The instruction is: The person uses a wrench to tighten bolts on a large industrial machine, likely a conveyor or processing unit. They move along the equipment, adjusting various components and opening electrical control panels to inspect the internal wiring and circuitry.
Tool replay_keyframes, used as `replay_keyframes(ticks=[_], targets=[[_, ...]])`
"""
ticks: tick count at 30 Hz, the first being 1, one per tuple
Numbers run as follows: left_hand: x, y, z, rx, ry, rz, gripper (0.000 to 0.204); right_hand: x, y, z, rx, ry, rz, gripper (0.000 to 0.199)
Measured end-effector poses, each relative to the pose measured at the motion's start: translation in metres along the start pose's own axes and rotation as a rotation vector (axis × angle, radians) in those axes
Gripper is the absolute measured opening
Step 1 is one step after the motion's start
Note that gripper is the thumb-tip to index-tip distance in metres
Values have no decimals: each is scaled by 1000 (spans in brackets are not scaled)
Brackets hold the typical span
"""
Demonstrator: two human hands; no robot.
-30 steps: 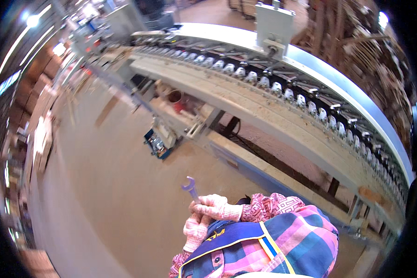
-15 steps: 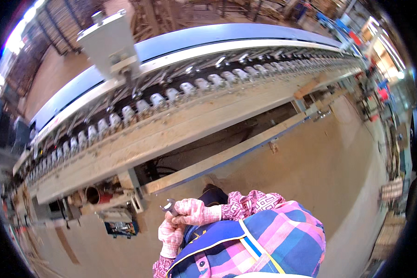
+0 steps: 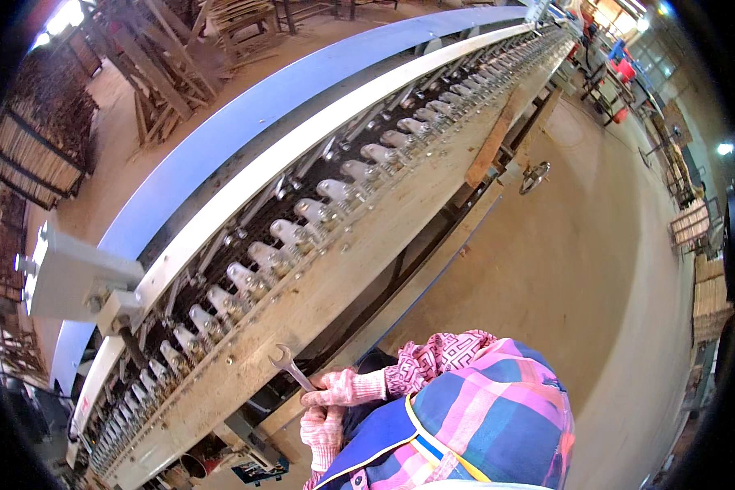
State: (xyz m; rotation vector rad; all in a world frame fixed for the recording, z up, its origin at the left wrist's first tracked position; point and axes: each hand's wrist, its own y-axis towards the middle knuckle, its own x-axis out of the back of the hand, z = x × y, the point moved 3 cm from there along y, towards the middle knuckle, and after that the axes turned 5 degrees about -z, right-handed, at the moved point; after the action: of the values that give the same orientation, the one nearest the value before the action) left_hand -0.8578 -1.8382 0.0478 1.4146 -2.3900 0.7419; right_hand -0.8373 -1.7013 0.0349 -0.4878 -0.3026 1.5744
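A silver open-end wrench (image 3: 294,369) points up and left from my gloved hands, its jaw end over the machine's dusty front beam (image 3: 290,327). My right hand (image 3: 347,387), in a pink and white knit glove, is closed around the shank. Just below, my left hand (image 3: 323,431) in a matching glove is closed where the shank's lower end runs in. That end is hidden by the fingers. Along the machine runs a row of metal clamp fingers (image 3: 335,190) with bolts and nuts, beyond the wrench.
A grey box-shaped head (image 3: 77,273) stands on the white rail at the left. Behind it lies a long blue panel (image 3: 212,139). A handwheel (image 3: 535,177) juts from the machine's near side. Stacked wood (image 3: 37,155) stands at far left, more bundles (image 3: 690,222) at right.
My view has turned, and the machine now slants more steeply and looks closer. The wrench sticks out farther from my hands, with more of its shank showing. Both hands stay together.
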Motion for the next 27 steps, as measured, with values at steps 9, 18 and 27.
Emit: replay_keyframes(ticks=[9,18,27], targets=[[-59,-22,-14,78,-148,284,20,45,-70,-23,121,177,-203,45],[-209,-123,-22,62,-42,615,25,97,-236,-129,2,429,-475,30],[-432,-165,-168,-529,340,1019,25,262,-413,-197,313,692,-772,17]])
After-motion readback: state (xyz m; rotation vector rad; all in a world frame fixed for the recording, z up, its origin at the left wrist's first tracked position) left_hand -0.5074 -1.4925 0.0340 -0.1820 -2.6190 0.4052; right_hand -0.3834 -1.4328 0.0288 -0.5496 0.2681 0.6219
